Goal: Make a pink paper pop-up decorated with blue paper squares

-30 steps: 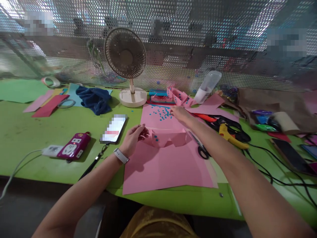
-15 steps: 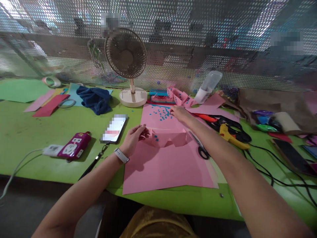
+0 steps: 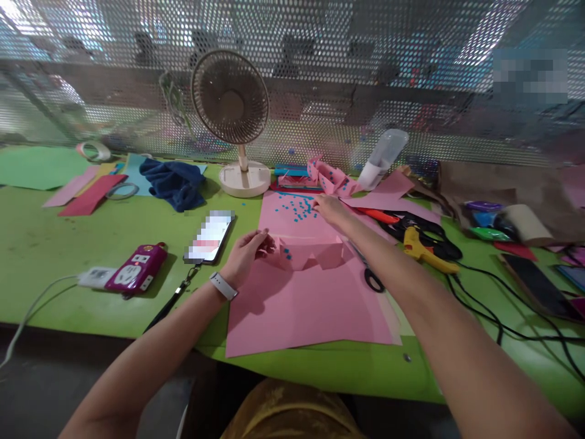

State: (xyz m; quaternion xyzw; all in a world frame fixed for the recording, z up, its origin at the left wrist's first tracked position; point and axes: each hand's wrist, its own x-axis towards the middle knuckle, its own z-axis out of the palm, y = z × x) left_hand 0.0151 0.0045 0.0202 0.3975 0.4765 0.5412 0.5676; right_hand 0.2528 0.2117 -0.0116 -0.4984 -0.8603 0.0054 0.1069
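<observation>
caution: loose blue pieces and light folded paper, apt to shift

take the folded pink strip (image 3: 315, 253) as dial centre, resting on the pink sheet (image 3: 311, 311). locate the left hand (image 3: 251, 250) at 9 o'clock, fingers curled beside the strip's end; grip on it not discernible. locate the right hand (image 3: 329, 208) at 1 o'clock, fingertips down at the edge of the small blue pieces (image 3: 299, 210); pinch on any piece likewise hidden. guard against scattering, from a wrist sweep or any draught off the fan (image 3: 230, 103) at 11 o'clock. guard against toppling the strip, from an uneven left-hand tug. guard against nudging the scissors (image 3: 368, 272) at 4 o'clock, from dropping the right forearm.
</observation>
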